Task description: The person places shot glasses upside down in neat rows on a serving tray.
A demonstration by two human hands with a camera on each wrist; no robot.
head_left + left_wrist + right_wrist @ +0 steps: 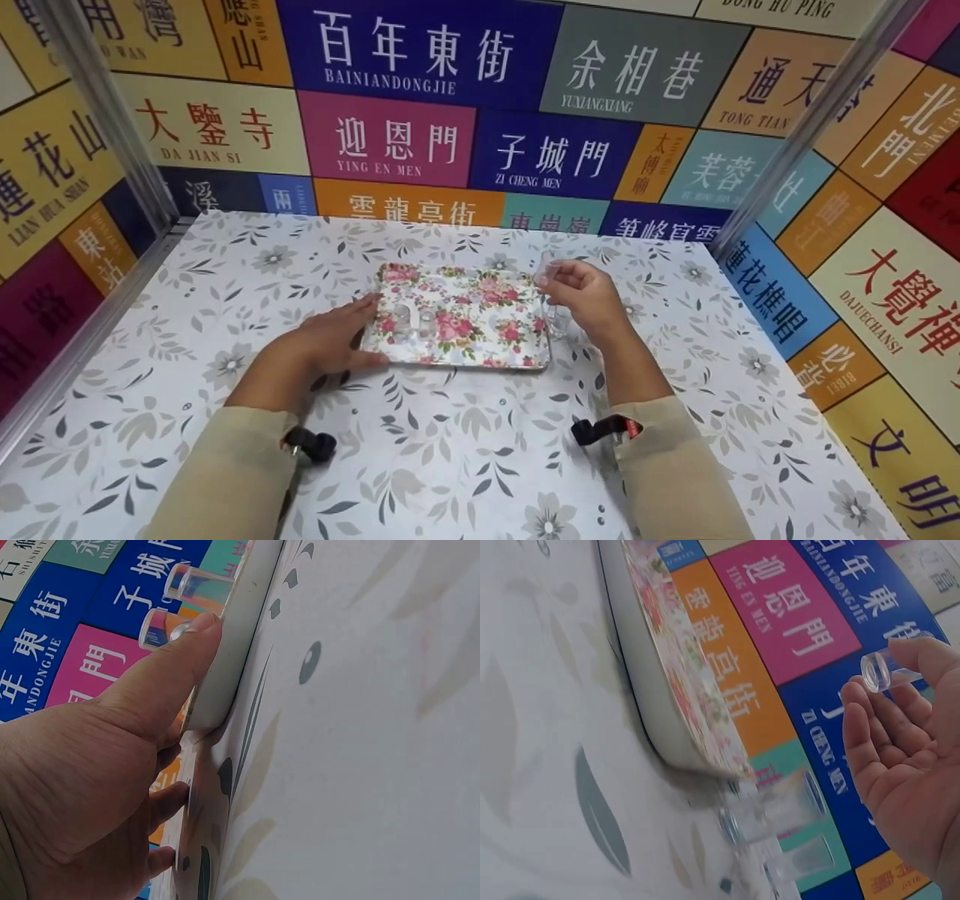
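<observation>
A floral tray (480, 300) with pink roses lies on the table. My left hand (330, 337) grips its left end, the thumb along the front rim and the fingertips at the left side. Two small clear glasses (403, 318) stand on the left part of the tray; they also show past my left thumb (172, 652) in the left wrist view. Over the tray's back right corner, my right hand (589, 296) pinches another small clear glass (876, 673) between thumb and fingers, tilted on its side in the right wrist view.
Just right of the tray, two more clear glasses (769, 810) stand on the table (450, 450), which has a grey leaf print. Panels with coloured name signs (390, 142) close off the back and both sides, with metal posts (810, 127) at the corners.
</observation>
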